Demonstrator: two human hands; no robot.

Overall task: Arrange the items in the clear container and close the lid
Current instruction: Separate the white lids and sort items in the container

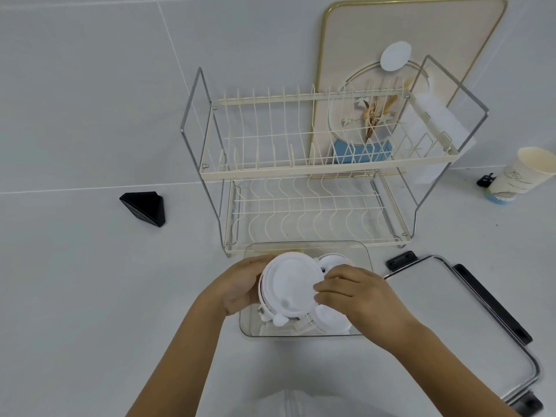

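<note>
A clear rectangular container (307, 247) sits on the white counter in front of me, open at the top. Over it I hold a stack of white round cup lids (288, 284). My left hand (240, 287) cups the stack from the left side. My right hand (352, 291) pinches the stack's right edge with fingers and thumb. More white lids (332, 261) lie inside the container, at the back and at the front right under my right hand. The container's clear lid (469, 314), with black clip handles, lies flat on the counter to the right.
A two-tier cream wire dish rack (301, 176) stands just behind the container. Behind it a decorated board (421, 31) leans on the wall. A black wedge-shaped object (144, 207) lies at the left. A paper cup (523, 176) lies tipped at the far right.
</note>
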